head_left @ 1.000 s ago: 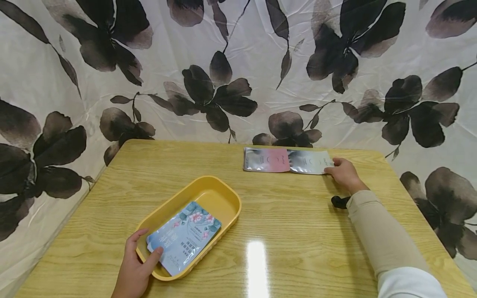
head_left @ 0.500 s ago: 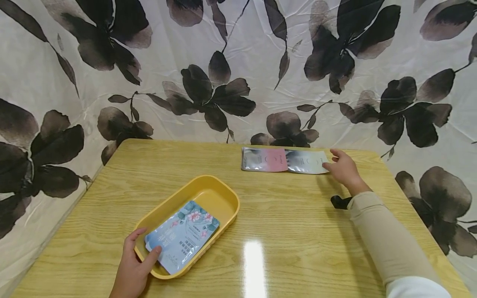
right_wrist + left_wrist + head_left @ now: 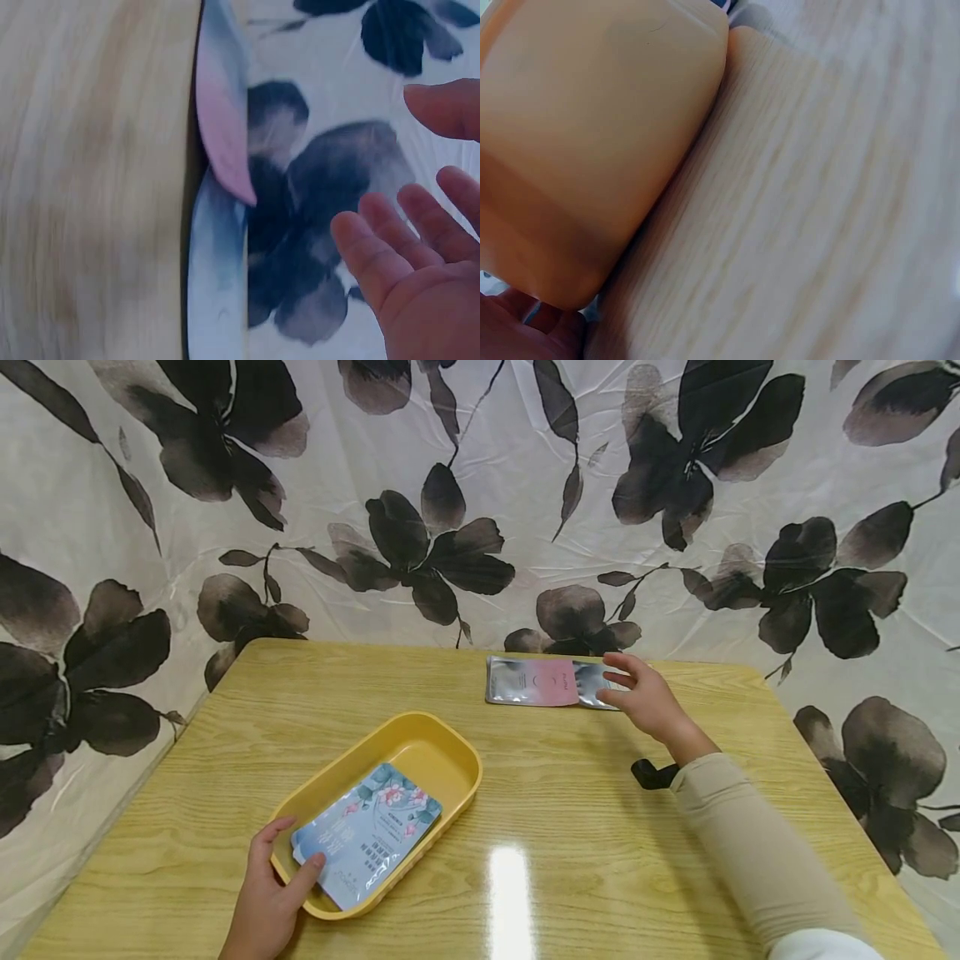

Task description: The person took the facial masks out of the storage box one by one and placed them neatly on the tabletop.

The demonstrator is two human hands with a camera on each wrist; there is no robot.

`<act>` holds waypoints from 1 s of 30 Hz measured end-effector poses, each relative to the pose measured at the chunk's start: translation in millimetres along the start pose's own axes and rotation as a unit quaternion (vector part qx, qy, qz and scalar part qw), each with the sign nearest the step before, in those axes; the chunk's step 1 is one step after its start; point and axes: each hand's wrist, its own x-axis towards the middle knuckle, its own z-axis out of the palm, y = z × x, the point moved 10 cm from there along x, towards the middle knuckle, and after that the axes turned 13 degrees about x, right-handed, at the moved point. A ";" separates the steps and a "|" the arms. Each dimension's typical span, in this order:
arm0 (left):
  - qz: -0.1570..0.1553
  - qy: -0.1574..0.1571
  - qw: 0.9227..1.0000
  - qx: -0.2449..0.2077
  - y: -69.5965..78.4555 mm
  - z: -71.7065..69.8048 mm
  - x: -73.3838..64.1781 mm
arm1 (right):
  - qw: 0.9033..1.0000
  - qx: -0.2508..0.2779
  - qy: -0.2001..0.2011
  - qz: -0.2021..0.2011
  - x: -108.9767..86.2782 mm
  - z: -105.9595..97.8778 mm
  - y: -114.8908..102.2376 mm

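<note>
My left hand [image 3: 264, 889] grips the near left end of a yellow plastic basket [image 3: 459, 745], thumb over the rim. Inside lie blue flowered sachets [image 3: 378, 835], like face mask packs, overlapping. The left wrist view shows the basket's outer wall [image 3: 592, 135] close up. At the table's back edge, a pink-and-silver sachet [image 3: 534, 682] overlaps a white-and-silver sachet [image 3: 589, 683]. Over the latter hovers my right hand [image 3: 651, 703], fingers spread and holding nothing, hiding its right part. In the right wrist view that hand [image 3: 427, 277] is apart from both sachets.
The wooden table [image 3: 570, 818] carries the basket and sachets. Behind it hangs a white cloth [image 3: 510, 485] with dark flowers. A small black object [image 3: 651, 774] sits at my right wrist.
My right hand has left the right end of the white-and-silver sachet and moved left over it, fingers spreading. The sachets, basket and left hand stay put.
</note>
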 end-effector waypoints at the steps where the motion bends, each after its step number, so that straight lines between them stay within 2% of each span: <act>1: 0.000 0.000 1.000 0.000 0.0 0.1 0.1 | 1.000 0.007 -0.008 -0.005 -0.3 6.4 -2.6; 8: -0.006 0.002 1.000 0.007 0.3 -0.3 0.3 | 0.998 0.035 -0.049 -0.026 -0.6 52.6 -18.9; 14: -0.019 -0.001 1.000 0.014 -2.1 -0.6 -0.1 | 0.990 0.069 -0.108 -0.059 -5.0 100.0 -34.8; 20: -0.020 0.000 1.000 0.014 -2.6 -1.4 -0.7 | 0.981 0.060 -0.173 -0.067 -10.9 145.2 -43.9; 26: -0.010 0.002 1.000 -0.001 -1.1 -0.9 -0.7 | 0.969 0.019 -0.236 -0.068 -18.7 191.9 -54.6; 30: -0.017 0.000 1.000 0.006 -1.8 -0.2 -0.8 | 0.962 -0.007 -0.265 -0.060 -21.4 220.9 -55.9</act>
